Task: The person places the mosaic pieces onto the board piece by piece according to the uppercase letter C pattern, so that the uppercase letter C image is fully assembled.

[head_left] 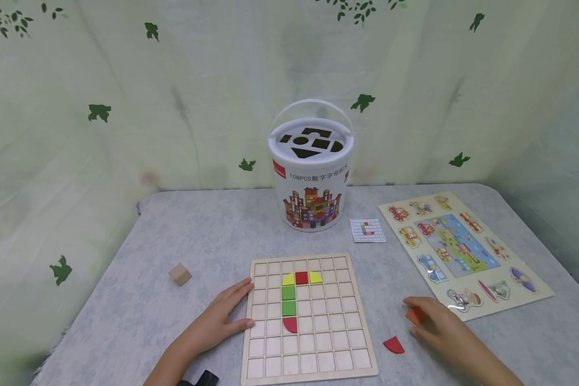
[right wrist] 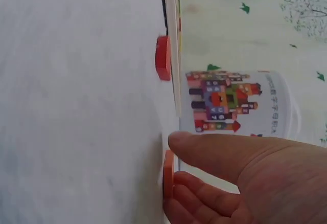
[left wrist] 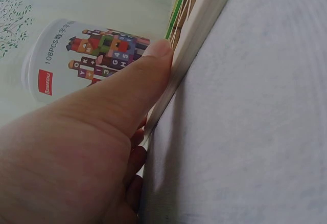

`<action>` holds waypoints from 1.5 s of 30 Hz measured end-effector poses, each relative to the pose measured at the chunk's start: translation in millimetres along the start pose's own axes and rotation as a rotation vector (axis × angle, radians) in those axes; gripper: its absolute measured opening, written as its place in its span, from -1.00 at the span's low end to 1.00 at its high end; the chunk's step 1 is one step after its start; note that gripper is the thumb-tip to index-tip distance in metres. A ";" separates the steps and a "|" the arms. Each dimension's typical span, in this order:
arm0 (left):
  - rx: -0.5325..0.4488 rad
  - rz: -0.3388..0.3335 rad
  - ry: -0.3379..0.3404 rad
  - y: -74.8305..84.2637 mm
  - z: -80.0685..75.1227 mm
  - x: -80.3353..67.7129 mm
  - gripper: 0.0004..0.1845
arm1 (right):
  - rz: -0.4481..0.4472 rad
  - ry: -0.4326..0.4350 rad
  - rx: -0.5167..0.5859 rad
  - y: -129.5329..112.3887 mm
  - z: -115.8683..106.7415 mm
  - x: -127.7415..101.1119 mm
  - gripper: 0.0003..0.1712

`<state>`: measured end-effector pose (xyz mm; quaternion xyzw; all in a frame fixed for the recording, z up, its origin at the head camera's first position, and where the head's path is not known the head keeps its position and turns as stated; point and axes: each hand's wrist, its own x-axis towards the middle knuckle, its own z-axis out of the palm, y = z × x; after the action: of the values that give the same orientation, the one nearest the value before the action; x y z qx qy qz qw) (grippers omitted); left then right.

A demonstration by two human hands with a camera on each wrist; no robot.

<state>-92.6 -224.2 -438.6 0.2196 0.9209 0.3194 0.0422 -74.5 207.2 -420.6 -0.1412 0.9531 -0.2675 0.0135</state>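
My left hand (head_left: 216,320) rests at the left edge of a square wooden grid board (head_left: 318,342), thumb and fingertips touching its rim. Several coloured tiles sit in the grid: two yellow quarter-rounds, a red square (head_left: 301,277), green squares (head_left: 288,308) and a red quarter-round (head_left: 290,325). Right of the board, my right hand (head_left: 439,323) has its thumb and curled fingers around an orange piece (right wrist: 168,175), low at the tabletop. Its full shape is hidden by the fingers. A loose red quarter-round (head_left: 394,345) lies between this hand and the board.
A white lidded bucket (head_left: 312,177) stands behind the board. Beside it lies a small pattern card (head_left: 368,230). A picture puzzle board (head_left: 506,271) is at the right, a plain wooden cube (head_left: 180,274) at the left. A black object (head_left: 206,378) shows at the front edge.
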 end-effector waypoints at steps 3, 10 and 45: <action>0.001 -0.001 0.004 0.4 -0.2 -0.4 -0.24 | -0.013 -0.020 0.032 -1.7 3.3 2.3 -0.52; 0.005 0.011 0.012 -1.1 1.5 -1.7 -0.25 | -0.130 0.072 0.086 -0.8 14.5 6.4 -0.52; 0.032 -0.019 0.006 -1.2 1.7 -0.9 -0.24 | -0.472 -0.064 0.167 -106.6 55.1 37.6 -0.77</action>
<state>-91.9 -224.5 -440.7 0.2106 0.9279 0.3050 0.0392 -77.1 81.9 -411.1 -0.3666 0.8674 -0.3364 -0.0075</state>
